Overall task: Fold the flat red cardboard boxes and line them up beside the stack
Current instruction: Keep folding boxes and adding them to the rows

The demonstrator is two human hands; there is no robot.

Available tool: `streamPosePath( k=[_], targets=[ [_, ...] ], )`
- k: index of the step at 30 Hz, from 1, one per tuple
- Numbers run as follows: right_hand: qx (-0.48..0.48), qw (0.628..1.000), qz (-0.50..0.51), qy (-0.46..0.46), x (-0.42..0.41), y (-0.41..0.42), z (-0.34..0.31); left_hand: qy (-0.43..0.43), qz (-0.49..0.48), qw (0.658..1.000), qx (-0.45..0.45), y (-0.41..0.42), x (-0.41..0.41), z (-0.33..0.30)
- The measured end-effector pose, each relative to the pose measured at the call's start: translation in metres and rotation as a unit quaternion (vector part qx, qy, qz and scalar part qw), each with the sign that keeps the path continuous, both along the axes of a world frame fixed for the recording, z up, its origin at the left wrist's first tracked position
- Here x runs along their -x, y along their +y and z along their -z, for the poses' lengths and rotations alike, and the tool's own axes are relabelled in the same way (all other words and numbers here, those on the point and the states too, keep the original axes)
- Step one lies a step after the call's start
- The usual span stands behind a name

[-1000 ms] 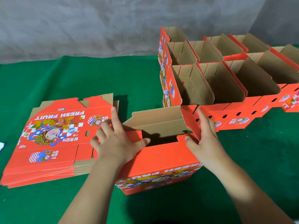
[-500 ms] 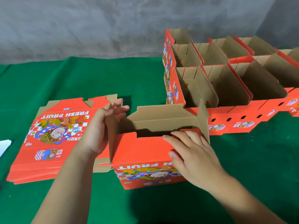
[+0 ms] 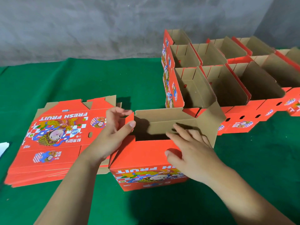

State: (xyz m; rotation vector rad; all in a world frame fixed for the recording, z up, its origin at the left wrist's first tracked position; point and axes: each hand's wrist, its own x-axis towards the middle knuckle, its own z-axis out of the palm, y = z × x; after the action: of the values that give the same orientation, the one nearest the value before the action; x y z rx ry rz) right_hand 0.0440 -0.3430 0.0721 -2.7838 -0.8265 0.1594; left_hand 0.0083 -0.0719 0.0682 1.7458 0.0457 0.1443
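A half-folded red "FRESH FRUIT" box (image 3: 146, 159) stands upright on the green cloth in front of me, its top not closed. My left hand (image 3: 112, 132) pinches the box's left end flap, thumb inside and fingers outside. My right hand (image 3: 191, 150) lies over the near wall's rim, with straight fingers reaching into the opening and the thumb on the red front face. The right end flap (image 3: 209, 120) stands up, brown side towards me. A stack of flat red boxes (image 3: 56, 127) lies to the left. Several folded boxes (image 3: 194, 88) stand in rows behind and to the right.
Green cloth (image 3: 81, 82) covers the table up to a grey wall (image 3: 97, 26). A white object (image 3: 4, 148) shows at the left edge. The folded rows run off the right edge of the view.
My left hand went from the box's near top edge to the left end flap and now pinches it. The right end flap swung up and outward. My right hand shifted onto the near wall.
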Motion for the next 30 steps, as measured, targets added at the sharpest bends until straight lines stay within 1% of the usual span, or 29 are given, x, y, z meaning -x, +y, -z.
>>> streamPosePath(
  k=[2, 3, 4, 5, 6, 7, 9, 10, 11, 12, 13, 14, 15, 16, 17, 18, 19, 20, 21, 22, 24, 26, 28, 30],
  targets=[
    [0.008, 1.0, 0.011, -0.011, -0.011, 0.006, 0.0, -0.004, -0.011, 0.999, 0.042, -0.002, 0.001, 0.005],
    [0.01, 0.999, 0.019, -0.023, -0.015, 0.01, 0.0, -0.004, -0.021, 0.999, 0.032, -0.003, 0.002, 0.009],
    [0.025, 0.999, 0.026, -0.026, -0.017, 0.013, 0.001, -0.009, -0.037, 0.999, -0.012, -0.004, 0.003, 0.014],
    [0.047, 0.998, 0.03, -0.022, -0.018, 0.015, 0.004, -0.016, -0.052, 0.995, -0.083, -0.005, 0.004, 0.019],
    [0.065, 0.997, 0.032, -0.018, -0.018, 0.017, 0.007, -0.025, -0.065, 0.985, -0.158, -0.006, 0.005, 0.022],
    [0.076, 0.996, 0.031, -0.017, -0.017, 0.018, 0.008, -0.033, -0.074, 0.974, -0.212, -0.005, 0.005, 0.025],
    [0.063, 0.997, 0.016, -0.04, -0.015, 0.017, 0.008, -0.033, -0.079, 0.966, -0.243, -0.002, 0.003, 0.027],
    [0.026, 0.998, 0.004, -0.065, -0.012, 0.016, 0.006, -0.029, -0.076, 0.967, -0.241, -0.002, 0.001, 0.028],
    [-0.044, 0.994, -0.007, -0.104, -0.009, 0.013, 0.004, -0.024, -0.074, 0.966, -0.245, -0.002, 0.0, 0.028],
    [-0.13, 0.979, -0.002, -0.159, -0.004, 0.008, 0.004, -0.022, -0.075, 0.962, -0.26, -0.002, -0.002, 0.027],
    [-0.22, 0.948, 0.024, -0.231, -0.001, 0.002, 0.008, -0.028, -0.079, 0.955, -0.285, -0.002, -0.002, 0.027],
    [-0.297, 0.908, 0.071, -0.286, 0.001, -0.007, 0.012, -0.043, -0.081, 0.948, -0.305, -0.002, -0.001, 0.028],
    [-0.352, 0.878, 0.115, -0.303, 0.002, -0.015, 0.015, -0.048, -0.082, 0.95, -0.299, -0.002, 0.002, 0.028],
    [-0.382, 0.867, 0.134, -0.29, 0.0, -0.022, 0.018, -0.042, -0.084, 0.959, -0.268, -0.003, 0.003, 0.026],
    [-0.389, 0.876, 0.12, -0.258, -0.002, -0.028, 0.022, -0.032, -0.086, 0.967, -0.238, -0.003, 0.004, 0.024],
    [-0.374, 0.898, 0.087, -0.216, -0.005, -0.033, 0.028, -0.021, -0.087, 0.969, -0.23, -0.003, 0.003, 0.023],
    [-0.351, 0.918, 0.054, -0.175, -0.006, -0.035, 0.035, -0.012, -0.086, 0.966, -0.245, -0.003, 0.001, 0.021],
    [-0.334, 0.931, 0.037, -0.142, -0.005, -0.034, 0.043, -0.007, -0.087, 0.958, -0.273, -0.002, -0.002, 0.02],
    [-0.336, 0.934, 0.036, -0.117, -0.004, -0.034, 0.049, -0.003, -0.093, 0.949, -0.3, -0.003, -0.006, 0.018],
    [-0.356, 0.928, 0.043, -0.101, -0.003, -0.033, 0.054, 0.005, -0.105, 0.944, -0.314, -0.003, -0.011, 0.016],
    [-0.405, 0.908, 0.055, -0.09, -0.002, -0.033, 0.061, 0.043, -0.131, 0.942, -0.305, -0.004, -0.02, 0.012],
    [-0.407, 0.907, 0.064, -0.09, -0.001, -0.036, 0.063, 0.086, -0.141, 0.95, -0.265, -0.005, -0.028, 0.01],
    [-0.363, 0.923, 0.056, -0.114, 0.002, -0.038, 0.063, 0.098, -0.149, 0.96, -0.215, -0.003, -0.034, 0.012],
    [-0.299, 0.94, 0.02, -0.161, -0.001, -0.039, 0.059, 0.107, -0.165, 0.968, -0.159, -0.004, -0.033, 0.013]
  ],
)
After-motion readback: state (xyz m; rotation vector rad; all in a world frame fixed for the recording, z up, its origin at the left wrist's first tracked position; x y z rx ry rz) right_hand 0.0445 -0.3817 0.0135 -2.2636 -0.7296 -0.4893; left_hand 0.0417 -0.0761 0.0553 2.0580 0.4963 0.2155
